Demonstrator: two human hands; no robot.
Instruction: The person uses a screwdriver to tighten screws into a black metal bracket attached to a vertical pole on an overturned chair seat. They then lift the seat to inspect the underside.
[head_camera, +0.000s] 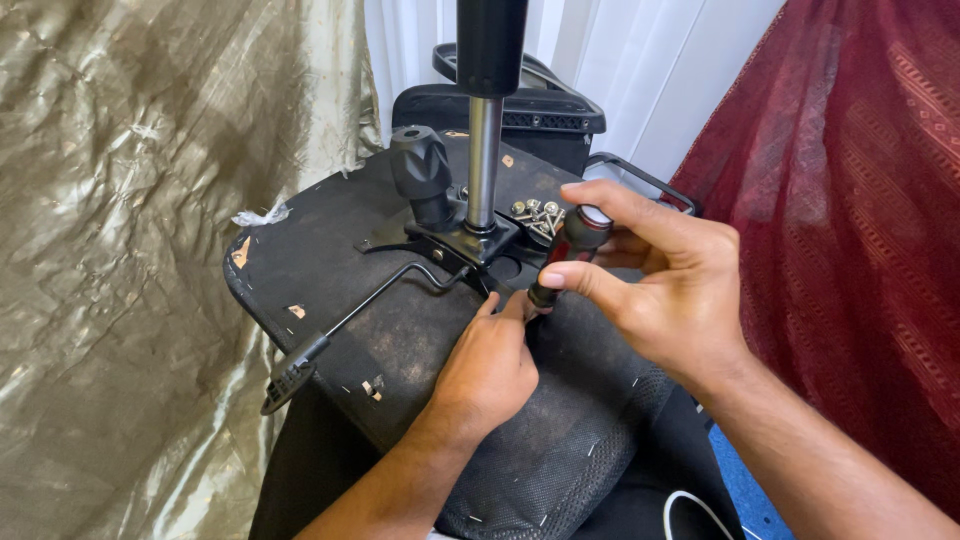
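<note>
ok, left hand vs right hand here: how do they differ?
The right hand grips the dark red screwdriver handle between thumb and fingers, up off the seat; the left hand sits lower, resting on the black chair seat underside with its fingertips pinched at the screwdriver's lower end. The right hand comes in from the right, the left from below. Both work at the same spot beside the black mechanism plate.

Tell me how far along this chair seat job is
Done: the metal plate with its gas post and knob already sits on the upturned seat. In hand: the right hand grips a screwdriver held upright at the plate's edge, while the left hand steadies its tip. Left: several loose screws lie on the seat behind the plate.
</note>
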